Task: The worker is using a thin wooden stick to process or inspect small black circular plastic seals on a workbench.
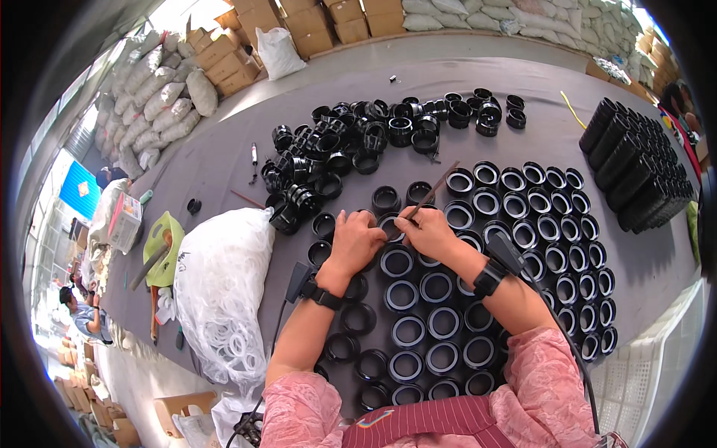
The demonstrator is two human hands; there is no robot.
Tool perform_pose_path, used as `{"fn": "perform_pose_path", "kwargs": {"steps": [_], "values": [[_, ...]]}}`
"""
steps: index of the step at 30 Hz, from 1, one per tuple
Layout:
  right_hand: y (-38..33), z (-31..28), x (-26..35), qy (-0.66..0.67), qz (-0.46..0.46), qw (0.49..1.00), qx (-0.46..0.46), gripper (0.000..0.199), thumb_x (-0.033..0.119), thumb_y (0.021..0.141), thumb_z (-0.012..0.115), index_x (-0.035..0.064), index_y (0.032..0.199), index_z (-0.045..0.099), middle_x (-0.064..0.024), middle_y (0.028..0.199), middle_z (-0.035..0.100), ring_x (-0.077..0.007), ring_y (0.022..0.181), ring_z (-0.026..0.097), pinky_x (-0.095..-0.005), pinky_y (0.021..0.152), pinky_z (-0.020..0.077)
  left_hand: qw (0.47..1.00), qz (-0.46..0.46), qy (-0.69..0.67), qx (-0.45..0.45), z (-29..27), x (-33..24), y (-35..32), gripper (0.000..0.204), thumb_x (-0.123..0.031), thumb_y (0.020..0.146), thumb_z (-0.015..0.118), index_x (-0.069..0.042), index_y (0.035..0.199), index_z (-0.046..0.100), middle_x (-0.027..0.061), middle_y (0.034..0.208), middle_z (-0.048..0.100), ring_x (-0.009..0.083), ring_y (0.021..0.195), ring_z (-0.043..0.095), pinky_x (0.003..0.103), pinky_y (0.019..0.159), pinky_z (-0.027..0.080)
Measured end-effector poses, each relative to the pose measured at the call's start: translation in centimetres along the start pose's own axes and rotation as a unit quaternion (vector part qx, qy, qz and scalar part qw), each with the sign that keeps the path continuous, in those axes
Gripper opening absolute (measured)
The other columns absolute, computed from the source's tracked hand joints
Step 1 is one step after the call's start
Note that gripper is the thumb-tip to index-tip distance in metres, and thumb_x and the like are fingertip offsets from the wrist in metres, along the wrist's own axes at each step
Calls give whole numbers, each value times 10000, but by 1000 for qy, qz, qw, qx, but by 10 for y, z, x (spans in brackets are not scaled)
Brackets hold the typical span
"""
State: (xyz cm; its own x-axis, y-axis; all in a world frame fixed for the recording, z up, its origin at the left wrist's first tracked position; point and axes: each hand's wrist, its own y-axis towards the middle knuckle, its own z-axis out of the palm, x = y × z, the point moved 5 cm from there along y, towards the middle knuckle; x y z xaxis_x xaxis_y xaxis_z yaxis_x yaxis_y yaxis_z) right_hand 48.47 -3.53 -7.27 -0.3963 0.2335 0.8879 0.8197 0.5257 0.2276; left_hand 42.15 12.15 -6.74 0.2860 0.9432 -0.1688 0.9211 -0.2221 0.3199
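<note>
Holding one stick (433,196), two hands (357,240) over one ring (390,224).

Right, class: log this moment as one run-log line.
left hand: steadies black ring fitting | right hand: holds thin stick over it | bag of white rings: left

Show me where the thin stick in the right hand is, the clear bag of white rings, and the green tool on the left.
thin stick (437,190), head view, mid-shaft
clear bag of white rings (224,284), head view, bag's middle
green tool (166,250), head view, its green body
</note>
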Motion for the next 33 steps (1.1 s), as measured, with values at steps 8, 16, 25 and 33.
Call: {"fn": "perform_pose_path", "kwargs": {"steps": [8, 16, 25, 33], "values": [[20, -13, 18, -76, 37, 994, 67, 257, 205, 884, 618, -46, 891, 675, -216, 704, 660, -373, 717, 682, -419, 682, 542, 999, -37, 31, 6, 6, 2, -2, 147, -208, 696, 801, -212, 835, 755, 16, 1036, 640, 237, 1104, 568, 637, 1067, 322], [34, -11, 16, -206, -74, 975, -43, 215, 172, 919, 630, -38, 889, 659, -190, 703, 680, -242, 635, 711, -344, 603, 544, 1000, -16, 20, -18, 6, 0, -3, 154, -205, 696, 802, -207, 842, 754, 9, 1025, 673, 225, 1101, 584, 623, 1094, 298], [15, 18, 14, -20, -50, 999, -8, 219, 180, 912, 597, -12, 824, 657, -190, 665, 661, -345, 659, 687, -402, 608, 533, 999, -29, 26, -11, 11, 8, -6, 120, -236, 715, 784, -219, 832, 764, 7, 1028, 674, 212, 1100, 584, 625, 1111, 278], [7, -47, 8, 123, 19, 987, -106, 251, 194, 966, 563, -42, 934, 643, -110, 721, 677, -170, 605, 697, -285, 534, 531, 996, -61, -62, -33, -2, 3, 7, 119, -259, 767, 756, -197, 868, 764, 4, 1009, 679, 212, 1176, 528, 621, 1134, 186]]}}
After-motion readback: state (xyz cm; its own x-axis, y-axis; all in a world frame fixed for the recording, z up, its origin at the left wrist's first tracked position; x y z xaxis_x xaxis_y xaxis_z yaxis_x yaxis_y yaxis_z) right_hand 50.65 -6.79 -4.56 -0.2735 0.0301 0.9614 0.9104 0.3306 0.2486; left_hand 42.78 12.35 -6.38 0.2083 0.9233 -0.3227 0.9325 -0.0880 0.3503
